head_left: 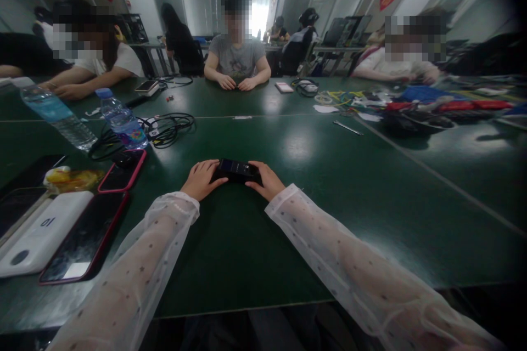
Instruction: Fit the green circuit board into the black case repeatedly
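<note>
A small black box-shaped device point(236, 171) with a dark screen on its face rests at the middle of the green table point(247, 241). My left hand point(202, 179) grips its left end, thumb along the near edge and fingers over the far side. At the opposite end, my right hand point(265, 180) holds it the same way, fingers closed round the corner. Small light marks show on the device but are too small to read. Sheer white dotted sleeves cover both forearms.
Left are two water bottles point(121, 119), black cables point(173, 127), several phones point(88, 236) and a white power bank point(45, 230). A wrench point(348, 128) lies right, near piled cables and bags point(436, 109). A person in a grey shirt point(236, 60) sits opposite; others sit both sides.
</note>
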{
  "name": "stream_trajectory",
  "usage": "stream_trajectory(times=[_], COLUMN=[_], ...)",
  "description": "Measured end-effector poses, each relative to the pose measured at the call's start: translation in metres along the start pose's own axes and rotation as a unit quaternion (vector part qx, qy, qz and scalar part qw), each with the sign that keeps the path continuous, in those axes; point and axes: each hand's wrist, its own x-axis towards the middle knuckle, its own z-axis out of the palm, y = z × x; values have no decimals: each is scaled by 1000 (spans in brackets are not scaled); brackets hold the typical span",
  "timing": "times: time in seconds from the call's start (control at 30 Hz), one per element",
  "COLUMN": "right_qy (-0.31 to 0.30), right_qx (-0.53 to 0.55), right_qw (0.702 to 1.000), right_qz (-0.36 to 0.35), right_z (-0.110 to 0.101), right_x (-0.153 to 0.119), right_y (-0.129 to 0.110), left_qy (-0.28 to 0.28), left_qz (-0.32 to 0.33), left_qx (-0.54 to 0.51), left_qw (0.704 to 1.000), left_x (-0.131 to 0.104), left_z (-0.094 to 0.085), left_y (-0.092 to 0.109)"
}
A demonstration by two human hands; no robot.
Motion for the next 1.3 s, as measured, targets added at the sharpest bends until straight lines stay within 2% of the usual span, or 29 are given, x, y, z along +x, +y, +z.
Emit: stream_trajectory(times=[0.4, 0.83, 0.93, 1.3], right_qy=[-4, 12, 33, 171], right_qx=[-8, 41, 48, 124], right_qw=[1000, 999, 998, 978], right_qz=[6, 23, 21, -2], right_z=[-1, -2, -2, -11], right_x=[2, 0, 0, 2], right_y=[-1, -1, -1, -9], left_qy=[-4, -3, -2, 2], left_qz=[-3, 0, 7, 11], left_qx=[5, 4, 10, 9], left_qw=[1000, 1000, 1000, 1000], left_x=[0, 0, 0, -1], left_z=[-1, -1, 0, 3], left_y=[1, 0, -1, -2])
